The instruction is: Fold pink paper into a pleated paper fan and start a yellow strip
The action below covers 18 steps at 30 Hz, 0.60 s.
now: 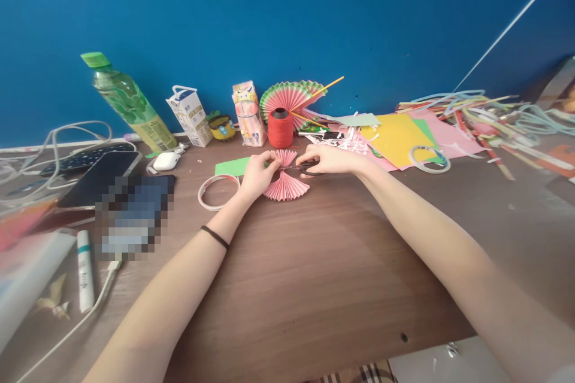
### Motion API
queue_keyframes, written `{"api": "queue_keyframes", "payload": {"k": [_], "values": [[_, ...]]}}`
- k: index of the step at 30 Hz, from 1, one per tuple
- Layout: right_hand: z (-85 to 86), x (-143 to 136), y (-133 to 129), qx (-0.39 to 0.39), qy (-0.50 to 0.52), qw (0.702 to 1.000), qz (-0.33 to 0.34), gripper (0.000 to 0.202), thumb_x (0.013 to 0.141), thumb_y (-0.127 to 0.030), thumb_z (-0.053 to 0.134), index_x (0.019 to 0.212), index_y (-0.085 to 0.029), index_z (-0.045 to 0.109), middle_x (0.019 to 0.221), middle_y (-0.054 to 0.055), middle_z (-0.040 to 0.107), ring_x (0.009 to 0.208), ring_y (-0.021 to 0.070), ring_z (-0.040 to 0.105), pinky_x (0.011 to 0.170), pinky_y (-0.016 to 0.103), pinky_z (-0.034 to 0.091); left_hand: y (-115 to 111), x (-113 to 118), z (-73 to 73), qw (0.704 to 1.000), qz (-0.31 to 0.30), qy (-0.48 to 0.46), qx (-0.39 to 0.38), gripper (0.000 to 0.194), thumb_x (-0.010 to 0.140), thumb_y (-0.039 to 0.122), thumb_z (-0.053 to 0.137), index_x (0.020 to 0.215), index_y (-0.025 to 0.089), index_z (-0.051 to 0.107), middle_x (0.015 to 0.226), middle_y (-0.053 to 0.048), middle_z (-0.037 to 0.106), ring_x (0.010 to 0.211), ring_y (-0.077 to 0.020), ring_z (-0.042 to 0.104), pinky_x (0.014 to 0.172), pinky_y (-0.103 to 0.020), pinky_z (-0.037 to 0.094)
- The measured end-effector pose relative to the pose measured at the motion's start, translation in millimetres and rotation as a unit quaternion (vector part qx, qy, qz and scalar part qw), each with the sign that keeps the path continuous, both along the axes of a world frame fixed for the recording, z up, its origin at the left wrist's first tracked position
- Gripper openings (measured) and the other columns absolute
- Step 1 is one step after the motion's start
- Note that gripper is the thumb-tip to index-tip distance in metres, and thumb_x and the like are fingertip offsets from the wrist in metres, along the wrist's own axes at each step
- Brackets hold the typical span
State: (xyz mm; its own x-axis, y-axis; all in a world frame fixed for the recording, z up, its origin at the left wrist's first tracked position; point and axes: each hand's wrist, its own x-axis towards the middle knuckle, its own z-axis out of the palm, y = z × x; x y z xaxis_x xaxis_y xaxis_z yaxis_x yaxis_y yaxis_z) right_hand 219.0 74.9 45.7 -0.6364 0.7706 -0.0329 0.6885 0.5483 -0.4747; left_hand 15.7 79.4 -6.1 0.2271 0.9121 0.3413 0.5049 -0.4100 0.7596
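A pink pleated paper fan (286, 187), pinched narrow at its middle, lies on the brown table. My left hand (260, 172) is closed at the fan's waist, finger and thumb together; any thread there is too small to make out. From the right, my right hand (326, 160) grips a pair of dark-handled scissors (309, 169), whose blades point left at the fan's middle. Just behind stands a spool of red thread (280, 128). A green paper strip (231, 166) and a roll of tape (200, 196) lie left of my left hand.
Behind, a green-and-pink fan (287, 99) leans at the blue wall near a drink carton (248, 114), a milk carton (191, 116) and a bottle (130, 108). Coloured paper (395, 137) and another tape roll (415, 163) lie right. A phone (139, 215) and marker (85, 272) lie left.
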Motion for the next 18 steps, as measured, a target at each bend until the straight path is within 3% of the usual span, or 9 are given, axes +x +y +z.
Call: {"api": "queue_keyframes", "payload": {"k": [9,18], "values": [[-3.7,0.3,2.2,0.014,0.003,1.0,0.015,0.028,0.074,-0.036,0.057,0.093,-0.019,0.069,0.072,0.0,0.046,0.068,0.0138,0.041,0.067,0.026,0.032,-0.5,0.8,0.3,1.0,0.011,0.007,0.0,0.018,0.078,0.027,0.049,0.064,0.019,0.055,0.068,0.0,0.064,0.067,-0.0148,0.056,0.07,-0.027,0.042],[2.2,-0.2,-1.2,0.008,-0.012,1.0,-0.004,0.032,0.071,-0.034,0.059,0.099,-0.02,0.069,0.082,0.003,0.055,0.071,0.014,0.047,0.067,0.025,0.035,0.4,0.7,-1.5,1.0,0.007,0.002,-0.001,0.017,0.078,0.028,0.05,0.065,0.019,0.055,0.068,0.0,0.063,0.067,-0.0146,0.056,0.071,-0.027,0.041]]}}
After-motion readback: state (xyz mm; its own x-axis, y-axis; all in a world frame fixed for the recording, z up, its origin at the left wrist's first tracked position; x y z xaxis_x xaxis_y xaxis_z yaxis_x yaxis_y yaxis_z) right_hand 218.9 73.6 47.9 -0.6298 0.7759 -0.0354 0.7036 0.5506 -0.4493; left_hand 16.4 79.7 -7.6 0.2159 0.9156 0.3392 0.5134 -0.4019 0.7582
